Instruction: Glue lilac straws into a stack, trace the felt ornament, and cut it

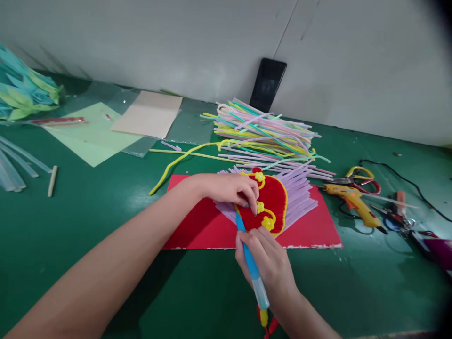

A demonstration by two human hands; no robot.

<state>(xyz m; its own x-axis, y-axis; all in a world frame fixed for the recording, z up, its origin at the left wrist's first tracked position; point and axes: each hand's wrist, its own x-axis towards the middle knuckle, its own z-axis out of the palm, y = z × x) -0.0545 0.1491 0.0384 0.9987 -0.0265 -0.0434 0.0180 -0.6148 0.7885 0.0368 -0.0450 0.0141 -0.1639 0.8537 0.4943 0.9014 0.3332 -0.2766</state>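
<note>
The person's right hand (265, 254) is gripping a blue pen-shaped tool with a translucent end (252, 261), angling it toward the lower-left edge of a fuzzy red, yellow-rimmed piece (277, 195), which is lying on lilac fuzzy sticks (300, 195) over a flat red board (205, 230). The left hand (235, 190) is resting bent fingers on that piece; whether they are pinching cannot be told. A slipping tool could be jabbing those fingers; a loose hold could be letting the piece shift. One tool, one piece, one board and three yellow flowers (268, 222) are showing; the overlapping sticks are defying a count.
</note>
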